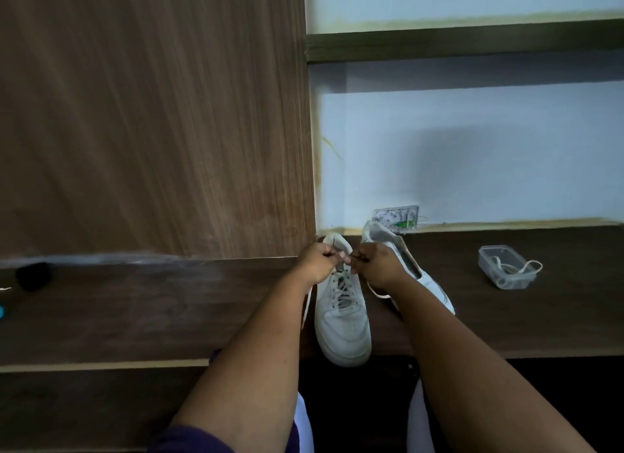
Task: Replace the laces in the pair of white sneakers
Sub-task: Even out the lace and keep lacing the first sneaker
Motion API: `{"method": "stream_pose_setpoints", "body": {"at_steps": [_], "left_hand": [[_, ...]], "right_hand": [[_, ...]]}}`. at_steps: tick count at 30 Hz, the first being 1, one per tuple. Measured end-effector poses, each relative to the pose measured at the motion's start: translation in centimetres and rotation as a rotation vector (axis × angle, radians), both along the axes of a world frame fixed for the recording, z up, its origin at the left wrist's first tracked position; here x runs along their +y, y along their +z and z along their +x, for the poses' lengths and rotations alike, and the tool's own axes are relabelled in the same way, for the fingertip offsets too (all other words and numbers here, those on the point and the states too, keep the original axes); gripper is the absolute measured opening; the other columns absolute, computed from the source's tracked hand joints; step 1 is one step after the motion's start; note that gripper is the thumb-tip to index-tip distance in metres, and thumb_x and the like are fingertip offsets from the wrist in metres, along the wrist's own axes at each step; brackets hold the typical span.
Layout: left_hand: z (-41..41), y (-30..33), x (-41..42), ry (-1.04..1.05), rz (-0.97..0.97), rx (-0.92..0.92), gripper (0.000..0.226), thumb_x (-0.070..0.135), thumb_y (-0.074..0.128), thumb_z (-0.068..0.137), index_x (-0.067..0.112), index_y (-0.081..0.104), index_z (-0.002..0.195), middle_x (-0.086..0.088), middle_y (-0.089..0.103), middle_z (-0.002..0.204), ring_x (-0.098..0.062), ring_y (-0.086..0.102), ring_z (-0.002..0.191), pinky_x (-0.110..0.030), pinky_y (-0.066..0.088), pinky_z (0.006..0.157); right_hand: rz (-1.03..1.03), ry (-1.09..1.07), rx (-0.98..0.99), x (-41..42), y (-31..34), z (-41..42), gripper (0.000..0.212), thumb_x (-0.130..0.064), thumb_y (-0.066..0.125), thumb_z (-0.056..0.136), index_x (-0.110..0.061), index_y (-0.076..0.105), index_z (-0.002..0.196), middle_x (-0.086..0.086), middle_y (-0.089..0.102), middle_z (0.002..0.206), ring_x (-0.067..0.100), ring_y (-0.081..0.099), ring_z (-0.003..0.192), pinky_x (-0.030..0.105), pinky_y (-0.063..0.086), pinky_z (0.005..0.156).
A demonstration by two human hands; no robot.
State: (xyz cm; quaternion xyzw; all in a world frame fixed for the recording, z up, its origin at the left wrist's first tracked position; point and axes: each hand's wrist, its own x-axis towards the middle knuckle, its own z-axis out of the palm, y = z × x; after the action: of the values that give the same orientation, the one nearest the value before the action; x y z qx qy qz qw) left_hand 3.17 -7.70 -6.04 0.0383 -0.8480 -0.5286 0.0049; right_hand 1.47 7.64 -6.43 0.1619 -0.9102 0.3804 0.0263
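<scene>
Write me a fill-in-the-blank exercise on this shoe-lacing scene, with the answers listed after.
1. Both hands work at the top of the sneaker that is already ____.
2. The second sneaker lies under the ____ forearm.
3. The clear container holds a loose ____.
4. The left hand and right hand each pinch a lace ____.

Answers: laced; right; lace; end

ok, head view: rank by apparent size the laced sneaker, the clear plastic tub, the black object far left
1. laced sneaker, largest, though it sits nearest the camera
2. clear plastic tub
3. black object, smallest; blurred, so its edges are unsure
</scene>
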Motion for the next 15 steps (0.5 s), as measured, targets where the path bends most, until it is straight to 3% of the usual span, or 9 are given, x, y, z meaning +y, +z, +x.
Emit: {"method": "stream_pose_setpoints", "body": {"at_steps": [3, 6, 9, 12, 13, 15], "left_hand": [[-0.2, -0.3, -1.6, 0.053, -0.079, -0.013, 0.018, 0.019, 0.068, 0.089, 0.02, 0.059, 0.073, -0.002, 0.062, 0.088, -0.017, 0.057, 0.088, -0.031, 0.048, 0.081], [-0.2, -0.6, -3.0, 0.117, -0.198, -0.098, 0.024, 0.017, 0.065, 0.091, 0.016, 0.055, 0.069, -0.005, 0.059, 0.084, -0.018, 0.053, 0.083, -0.027, 0.04, 0.073], [-0.1, -0.5, -3.1, 0.066, -0.295, -0.268, 0.016, 0.015, 0.06, 0.093, 0.007, 0.061, 0.079, -0.004, 0.056, 0.073, -0.015, 0.051, 0.066, -0.026, 0.04, 0.062], [1.2, 0.2, -2.8, -0.083, -0.289, -0.517, 0.026, 0.012, 0.045, 0.099, 0.005, 0.058, 0.077, -0.007, 0.06, 0.071, -0.01, 0.054, 0.041, -0.017, 0.041, 0.041], [1.8, 0.7, -2.6, -0.155, -0.27, -0.575, 0.026, 0.012, 0.042, 0.1, 0.006, 0.058, 0.079, -0.008, 0.062, 0.073, -0.009, 0.056, 0.04, -0.014, 0.04, 0.038], [2.3, 1.4, -2.0, -0.254, -0.235, -0.601, 0.023, 0.015, 0.041, 0.1, 0.01, 0.058, 0.086, -0.006, 0.064, 0.078, -0.009, 0.06, 0.049, -0.014, 0.041, 0.043]], "right_hand": [[0.097, -0.122, 0.011, 1.5, 0.3, -0.5, 0.018, -0.025, 0.066, 0.088, -0.013, 0.064, 0.075, 0.008, 0.066, 0.076, 0.019, 0.059, 0.072, 0.025, 0.044, 0.07], [0.278, -0.199, -0.073, 1.7, 0.0, -0.6, 0.027, -0.03, 0.056, 0.094, -0.008, 0.068, 0.103, 0.008, 0.067, 0.107, 0.023, 0.061, 0.1, 0.024, 0.043, 0.078], [0.106, -0.281, -0.243, 0.7, -0.2, -0.7, 0.029, -0.028, 0.052, 0.094, -0.006, 0.064, 0.109, 0.012, 0.065, 0.111, 0.027, 0.06, 0.105, 0.025, 0.04, 0.074], [-0.292, -0.216, -0.52, -0.2, 0.4, -0.3, 0.024, -0.018, 0.05, 0.093, 0.001, 0.064, 0.096, 0.017, 0.071, 0.09, 0.03, 0.068, 0.086, 0.032, 0.051, 0.078], [-0.461, -0.19, -0.624, -0.4, 0.7, 0.1, 0.019, -0.014, 0.05, 0.092, 0.0, 0.062, 0.091, 0.017, 0.071, 0.081, 0.028, 0.068, 0.075, 0.03, 0.052, 0.07], [-0.599, -0.133, -0.754, -0.9, 1.0, 0.7, 0.014, -0.012, 0.05, 0.093, -0.005, 0.06, 0.085, 0.012, 0.065, 0.071, 0.022, 0.062, 0.062, 0.021, 0.045, 0.056]]}}
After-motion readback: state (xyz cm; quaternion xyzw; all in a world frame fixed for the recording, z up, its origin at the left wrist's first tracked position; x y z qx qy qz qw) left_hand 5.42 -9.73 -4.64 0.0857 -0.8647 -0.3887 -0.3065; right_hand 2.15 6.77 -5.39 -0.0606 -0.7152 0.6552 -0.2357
